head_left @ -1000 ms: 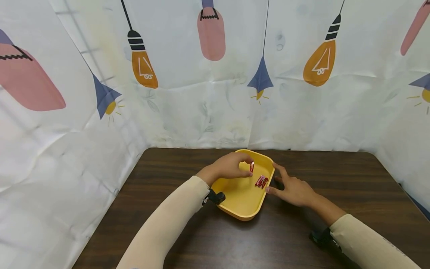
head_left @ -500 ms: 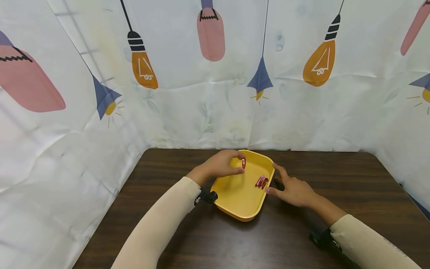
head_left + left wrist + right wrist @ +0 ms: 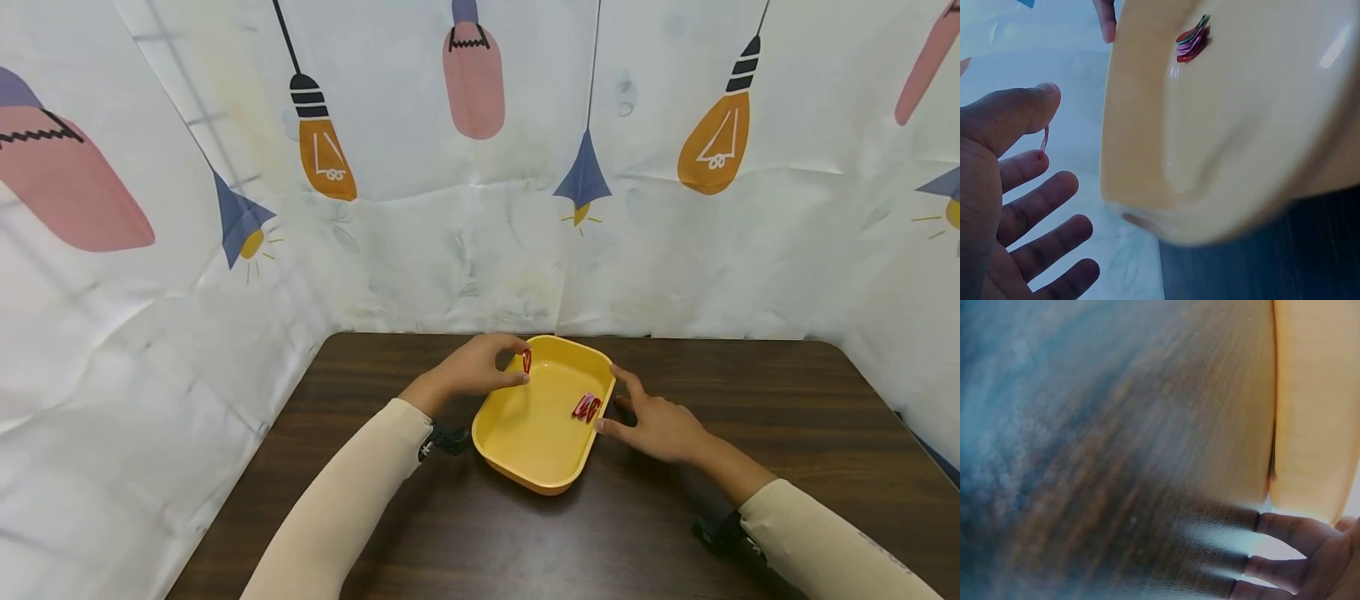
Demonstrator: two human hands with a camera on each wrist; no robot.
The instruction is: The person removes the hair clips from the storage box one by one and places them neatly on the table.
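A yellow tray [image 3: 536, 442] stands on the dark wooden table. Between its thumb and index finger, my left hand [image 3: 476, 365] pinches a slim red hair clip [image 3: 527, 361] end to end, at the tray's left rim. The left wrist view shows this clip [image 3: 1045, 139] edge-on, the other fingers spread. Inside the tray, near its right wall, several hair clips [image 3: 587, 407] lie in a close row; red, green and purple ones show in the left wrist view. My right hand [image 3: 656, 423] rests at the tray's right side, fingers spread, with index fingertip and thumb at the rim.
The brown table [image 3: 780, 408] reaches back to a white curtain [image 3: 450, 250] printed with lamps and bulbs, which also hangs along both sides. A dark camera strap [image 3: 442, 439] sits at the left wrist, another [image 3: 720, 531] at the right.
My left hand has moved left with the pinched hair clip, from over the middle of the tray to its left rim. The right hand, tray and row of clips have stayed put.
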